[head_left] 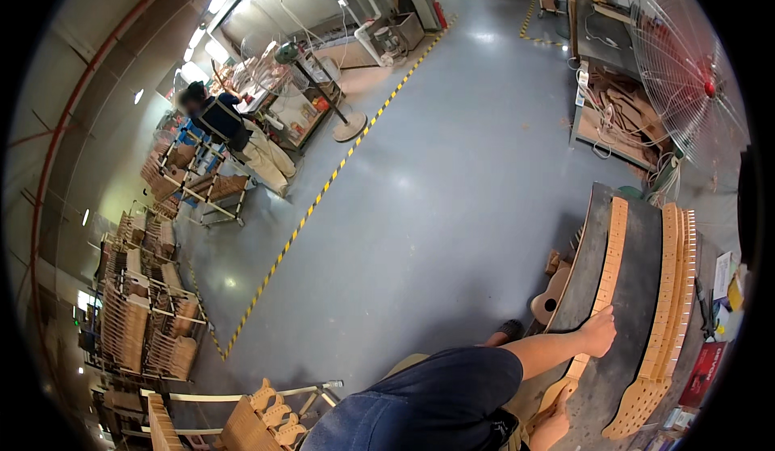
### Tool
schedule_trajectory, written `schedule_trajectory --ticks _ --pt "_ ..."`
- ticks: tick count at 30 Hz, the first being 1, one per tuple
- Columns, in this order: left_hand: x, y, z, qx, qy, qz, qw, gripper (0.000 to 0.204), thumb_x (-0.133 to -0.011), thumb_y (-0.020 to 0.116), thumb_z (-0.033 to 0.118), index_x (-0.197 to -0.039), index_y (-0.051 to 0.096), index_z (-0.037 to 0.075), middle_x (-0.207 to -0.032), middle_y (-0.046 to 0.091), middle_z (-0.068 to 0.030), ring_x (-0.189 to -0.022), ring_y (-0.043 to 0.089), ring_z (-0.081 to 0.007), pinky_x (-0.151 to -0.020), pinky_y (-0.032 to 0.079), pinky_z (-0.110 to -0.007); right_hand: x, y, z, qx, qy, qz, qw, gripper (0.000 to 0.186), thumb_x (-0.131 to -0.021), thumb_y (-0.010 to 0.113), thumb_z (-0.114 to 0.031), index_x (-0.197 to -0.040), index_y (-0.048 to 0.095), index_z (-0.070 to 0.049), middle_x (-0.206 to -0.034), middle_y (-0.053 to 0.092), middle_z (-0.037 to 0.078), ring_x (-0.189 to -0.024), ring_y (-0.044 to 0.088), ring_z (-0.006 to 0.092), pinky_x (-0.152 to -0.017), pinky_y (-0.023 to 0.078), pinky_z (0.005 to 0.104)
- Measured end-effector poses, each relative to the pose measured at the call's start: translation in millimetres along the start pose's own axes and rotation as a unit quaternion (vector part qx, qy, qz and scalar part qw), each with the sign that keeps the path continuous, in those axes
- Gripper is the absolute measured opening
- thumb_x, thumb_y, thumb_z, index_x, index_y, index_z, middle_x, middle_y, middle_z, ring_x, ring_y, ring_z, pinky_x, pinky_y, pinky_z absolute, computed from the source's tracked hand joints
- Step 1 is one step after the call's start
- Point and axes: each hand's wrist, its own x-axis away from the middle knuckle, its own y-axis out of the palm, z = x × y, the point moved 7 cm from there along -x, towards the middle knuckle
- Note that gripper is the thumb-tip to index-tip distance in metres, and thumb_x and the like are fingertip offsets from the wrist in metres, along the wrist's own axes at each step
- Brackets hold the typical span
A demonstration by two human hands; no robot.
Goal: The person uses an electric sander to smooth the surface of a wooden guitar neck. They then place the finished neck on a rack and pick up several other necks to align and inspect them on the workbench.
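Observation:
A pale wooden guitar neck (613, 249) with a fretted fingerboard lies lengthwise on the dark bench top (638, 273). My left hand (597, 331) is closed over its middle. Whether something small sits under those fingers is hidden. Lower down, my right hand (553, 428) grips the neck's headstock (557, 394), its fingers lying along the wood. To the right on the same bench rests a row of several more necks (666, 306) side by side, their headstocks showing peg holes.
A red box (704, 374) and small packets crowd the bench's right edge. A guitar body (550, 296) stands beside the bench. Behind are a big fan (694, 79), racks of wooden parts (145, 314), a cart with necks (270, 419), and another person (230, 128) at a far workstation.

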Motion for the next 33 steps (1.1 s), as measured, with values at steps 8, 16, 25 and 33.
schedule_trajectory --ticks 8,16,25,33 --pt "2 -7 3 -0.066 0.021 0.013 0.998 0.029 -0.091 0.061 0.028 -0.081 0.085 0.015 -0.081 0.076 -0.0047 -0.094 0.063 -0.0248 -0.102 0.036 -0.045 22 -38 -32 -0.177 -0.012 0.12 0.977 0.061 -0.103 0.055 0.002 -0.16 0.053 -0.019 -0.079 0.056 0.017 -0.065 0.055 0.0342 -0.06 0.044 0.0448" --pt "-3 -2 3 -0.052 0.016 -0.011 0.998 0.028 -0.09 0.062 0.028 -0.085 0.084 0.011 -0.089 0.078 -0.0092 -0.103 0.066 -0.0281 -0.112 0.033 -0.047 36 -121 -69 -0.171 -0.045 0.143 0.974 0.05 -0.103 0.055 -0.012 -0.152 0.059 -0.013 -0.103 0.073 0.031 -0.081 0.069 0.0459 -0.067 0.052 0.0506" --pt "-5 8 1 -0.008 0.001 -0.01 1.0 0.029 -0.091 0.061 0.026 -0.082 0.084 0.011 -0.086 0.077 -0.0095 -0.101 0.066 -0.0278 -0.11 0.033 -0.047 8 -124 -55 -0.432 -0.025 0.026 0.901 0.036 -0.109 0.055 -0.016 -0.141 0.07 -0.006 -0.109 0.075 0.029 -0.091 0.073 0.0338 -0.079 0.055 0.0439" --pt "0 3 0 -0.011 -0.007 0.023 1.0 0.029 -0.091 0.061 0.027 -0.083 0.084 0.012 -0.087 0.077 -0.0091 -0.1 0.066 -0.0275 -0.108 0.034 -0.046 8 -108 -54 -0.25 -0.001 -0.027 0.968 0.041 -0.111 0.052 -0.016 -0.151 0.061 -0.011 -0.092 0.072 0.021 -0.074 0.061 0.0286 -0.069 0.052 0.044"
